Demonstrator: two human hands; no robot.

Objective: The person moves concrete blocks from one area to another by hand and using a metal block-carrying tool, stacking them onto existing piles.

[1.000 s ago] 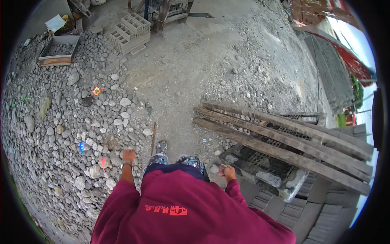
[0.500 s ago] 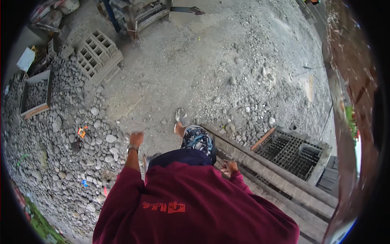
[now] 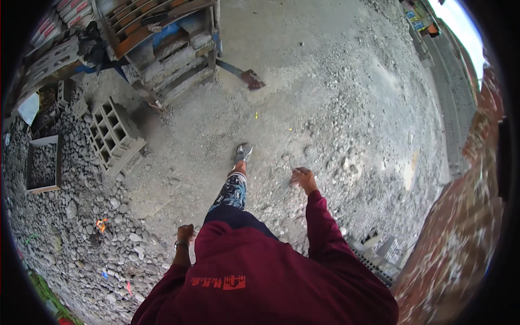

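Note:
My left hand (image 3: 185, 233), with a wristwatch (image 3: 181, 245) on its wrist, hangs low beside my hip over the gravel's edge. Its fingers are curled in, and nothing shows in them. Swung out in front on the right is my right hand (image 3: 305, 180). Its fingers are loosely bent, a little blurred, and hold nothing that I can see. Neither hand touches anything. Between them one leg in patterned shorts (image 3: 230, 189) reaches forward, its grey shoe (image 3: 244, 152) on the dusty ground (image 3: 206, 135).
Stacked hollow concrete blocks (image 3: 114, 132) stand ahead on the left, near a wooden rack (image 3: 179, 59). A shovel (image 3: 250, 78) lies beside the rack. Loose gravel (image 3: 81, 222) and a wooden frame box (image 3: 44, 163) are at left. A rusty brown surface (image 3: 455, 227) rises at right.
I have stepped forward, and the rack and shovel sit nearer. My right hand has swung forward from beside the wooden planks; my left hand has dropped back. The planks at right have left view.

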